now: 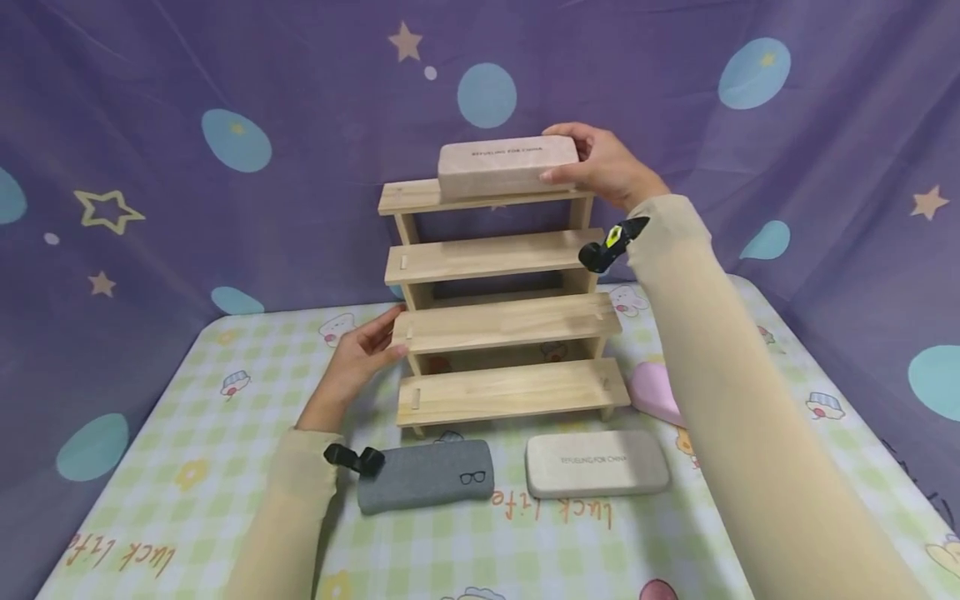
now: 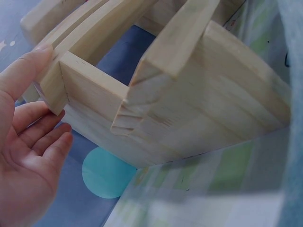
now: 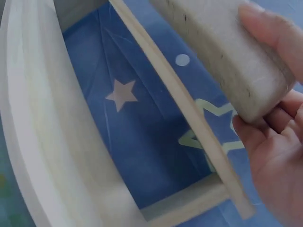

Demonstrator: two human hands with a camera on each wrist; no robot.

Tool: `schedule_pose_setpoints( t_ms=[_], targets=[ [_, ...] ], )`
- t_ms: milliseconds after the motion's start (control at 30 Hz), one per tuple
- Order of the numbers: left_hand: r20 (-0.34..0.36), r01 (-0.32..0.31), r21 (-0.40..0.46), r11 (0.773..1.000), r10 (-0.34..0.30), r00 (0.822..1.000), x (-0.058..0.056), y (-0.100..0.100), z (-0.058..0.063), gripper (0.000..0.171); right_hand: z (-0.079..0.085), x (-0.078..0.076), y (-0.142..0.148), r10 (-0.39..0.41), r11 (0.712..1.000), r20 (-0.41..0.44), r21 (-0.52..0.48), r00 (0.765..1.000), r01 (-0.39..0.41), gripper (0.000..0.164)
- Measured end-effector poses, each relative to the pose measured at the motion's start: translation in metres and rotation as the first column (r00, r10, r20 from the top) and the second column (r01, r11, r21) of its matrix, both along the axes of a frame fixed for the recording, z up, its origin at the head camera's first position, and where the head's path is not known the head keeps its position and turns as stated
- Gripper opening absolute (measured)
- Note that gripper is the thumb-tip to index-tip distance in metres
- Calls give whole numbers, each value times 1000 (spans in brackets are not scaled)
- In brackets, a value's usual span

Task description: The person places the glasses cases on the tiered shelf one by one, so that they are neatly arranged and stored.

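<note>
A four-tier stepped wooden display rack [image 1: 510,325] stands on the cloth. With thumb and fingers, my right hand [image 1: 607,162] grips the right end of a beige glasses case [image 1: 502,171] printed with dark lettering, at the top tier. In the right wrist view, the thumb lies on one face of the case [image 3: 236,61] and the fingers are under its end. My left hand [image 1: 352,367] holds the rack's left side near the second-lowest tier. The left wrist view has the thumb on top of a board's end, fingertips [image 2: 57,118] below it.
A grey glasses case [image 1: 427,475] with a small glasses print and a cream glasses case [image 1: 596,462] lie in front of the rack. A pink case [image 1: 654,390] is at its right, partly behind my right sleeve. A purple curtain [image 1: 315,75] hangs close behind.
</note>
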State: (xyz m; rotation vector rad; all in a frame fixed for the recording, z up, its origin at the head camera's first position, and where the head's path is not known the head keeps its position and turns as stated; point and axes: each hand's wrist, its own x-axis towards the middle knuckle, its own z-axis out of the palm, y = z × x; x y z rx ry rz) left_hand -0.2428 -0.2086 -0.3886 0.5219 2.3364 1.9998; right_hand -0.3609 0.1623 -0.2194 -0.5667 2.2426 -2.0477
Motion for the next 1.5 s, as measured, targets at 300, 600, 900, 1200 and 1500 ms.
schedule_pose_setpoints(
  t_ms=[300,600,900,1200,1500],
  targets=[
    [7,3,6,1000,-3,1000,2,1,-3,60,-5,-3,-6,-29,996,31,82,999,26,59],
    [-3,5,25,1000,-5,1000,2,1,-4,61,3,-3,-9,-41,966,-30,254,999,47,72],
    [12,7,18,1000,-7,1000,2,0,-4,60,-1,-7,-7,-38,946,-5,321,999,37,83],
    [19,-8,24,1000,8,1000,1,3,-4,60,0,-7,-5,-67,929,-39,361,997,76,84],
    [21,-17,23,1000,16,1000,2,2,-5,60,-1,-9,-6,-84,929,-43,359,996,94,81]
  ],
)
